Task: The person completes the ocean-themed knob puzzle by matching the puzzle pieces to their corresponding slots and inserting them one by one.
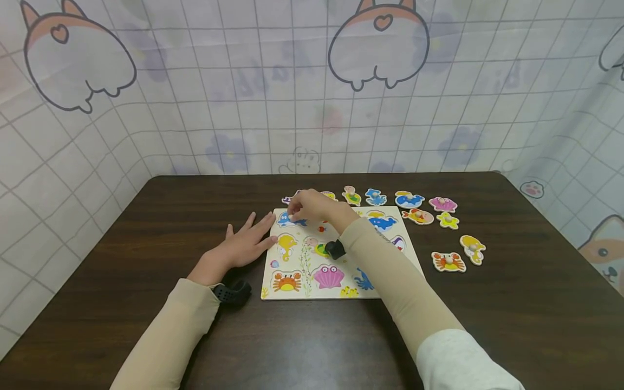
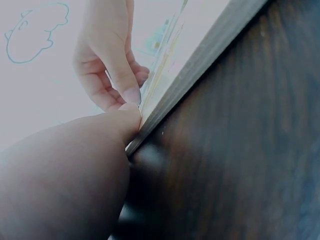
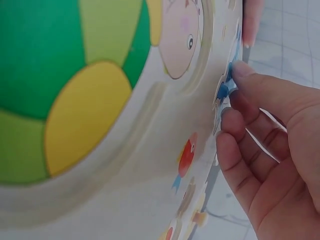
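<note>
Head view: the right hand (image 1: 314, 208) pinches a blue piece (image 1: 284, 219) over the upper-left corner of a pale puzzle board (image 1: 319, 294), and the right wrist view shows its thumb and forefinger closed on a blue knob (image 3: 223, 91); whether the piece sits flat in its recess, I cannot tell. The left hand (image 1: 244, 245) lies at the board's left edge, its fingers spread and extended, holding nothing, with the thumb against that edge. The board rests on a dark wooden table (image 1: 312, 346). Beyond its far edge lie a turtle piece (image 1: 351, 196) and a whale piece (image 1: 409, 200); to its right are a pink shell piece (image 1: 443, 204), an orange crab piece (image 1: 448, 262) and, just beside the crab, a yellow seahorse piece (image 1: 472, 249)
</note>
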The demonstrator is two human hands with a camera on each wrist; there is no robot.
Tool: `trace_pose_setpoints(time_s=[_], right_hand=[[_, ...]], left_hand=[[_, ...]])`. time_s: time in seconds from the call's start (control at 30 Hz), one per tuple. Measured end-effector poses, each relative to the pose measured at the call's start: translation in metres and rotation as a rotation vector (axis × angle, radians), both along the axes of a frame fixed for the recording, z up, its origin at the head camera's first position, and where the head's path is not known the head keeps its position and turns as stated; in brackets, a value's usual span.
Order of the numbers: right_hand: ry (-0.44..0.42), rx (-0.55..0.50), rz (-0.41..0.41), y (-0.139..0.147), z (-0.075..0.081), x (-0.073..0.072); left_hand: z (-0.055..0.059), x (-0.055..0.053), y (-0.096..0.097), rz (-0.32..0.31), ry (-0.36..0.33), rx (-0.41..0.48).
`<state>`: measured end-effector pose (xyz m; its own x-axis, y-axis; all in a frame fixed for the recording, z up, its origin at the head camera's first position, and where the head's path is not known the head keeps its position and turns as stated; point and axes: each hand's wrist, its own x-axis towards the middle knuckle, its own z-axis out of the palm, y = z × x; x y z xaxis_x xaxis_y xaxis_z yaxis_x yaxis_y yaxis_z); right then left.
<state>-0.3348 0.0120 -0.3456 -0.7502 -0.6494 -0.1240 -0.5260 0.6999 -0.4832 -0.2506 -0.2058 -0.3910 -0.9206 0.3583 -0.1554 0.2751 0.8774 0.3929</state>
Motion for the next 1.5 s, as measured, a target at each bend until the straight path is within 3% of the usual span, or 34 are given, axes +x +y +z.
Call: trace_pose_setpoints(time_s=[0.67, 0.9, 1.17, 1.33, 1.5], right_hand=[[0.013, 0.046, 0.024, -0.002, 0.002, 0.003], [0.009, 0.021, -0.007, 0.007, 0.008, 0.004], [0.066, -0.099, 0.034, 0.05, 0.031, 0.009], [0.089, -0.141, -0.007, 0.088, 0.042, 0.023], [0.145, -0.155, -0.045, 0.124, 0.042, 0.035]], left_hand=[[0.001, 0.001, 0.0, 0.003, 0.0, 0.041], [0.001, 0.001, 0.0, 0.002, 0.001, 0.045], [0.004, 0.0, 0.001, -0.006, 0.003, 0.056], [0.004, 0.002, 0.001, -0.001, 0.005, 0.06], [0.003, 0.002, 0.0, -0.001, 0.005, 0.072]])
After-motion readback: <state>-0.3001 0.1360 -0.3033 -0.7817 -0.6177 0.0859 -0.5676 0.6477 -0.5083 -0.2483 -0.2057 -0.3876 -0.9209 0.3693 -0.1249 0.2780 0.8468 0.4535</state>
